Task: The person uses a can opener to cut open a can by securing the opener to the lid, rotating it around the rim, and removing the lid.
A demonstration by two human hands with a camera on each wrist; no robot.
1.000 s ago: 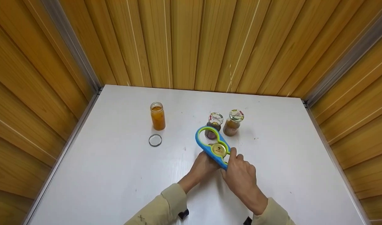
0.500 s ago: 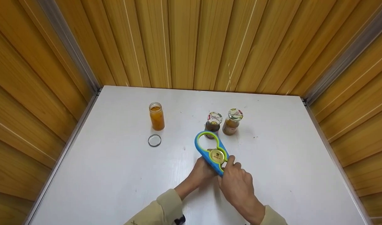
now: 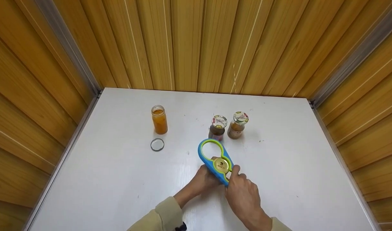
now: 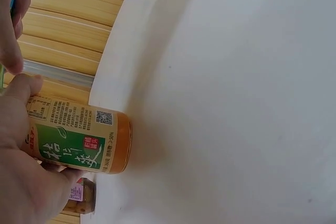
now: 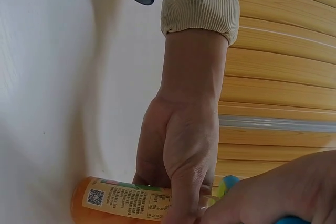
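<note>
My left hand [image 3: 202,179] grips a glass jar [image 4: 84,135] with orange contents and a beige and green label. Around the jar's gold lid [image 3: 221,165] sits a blue jar opener [image 3: 212,167] with a lime-green inner edge; its largest ring extends past the lid, away from me. My right hand [image 3: 244,197] grips the near end of the opener, thumb and fingers curled round it. From the head view the jar's body is hidden under the opener and hands. Whether its base touches the table, I cannot tell.
An uncapped jar with orange contents [image 3: 159,122] stands at left on the white table [image 3: 103,166], a loose lid [image 3: 157,144] lying before it. Beyond my hands stand a dark jar [image 3: 217,131] and a light brown jar [image 3: 236,130], both with patterned lids. Wooden panels [image 3: 186,45] enclose the table.
Both hands, with the jar and opener, have come a little nearer to me, leaving more of the dark jar visible. The grips look the same, and the standing jars stay in place.
</note>
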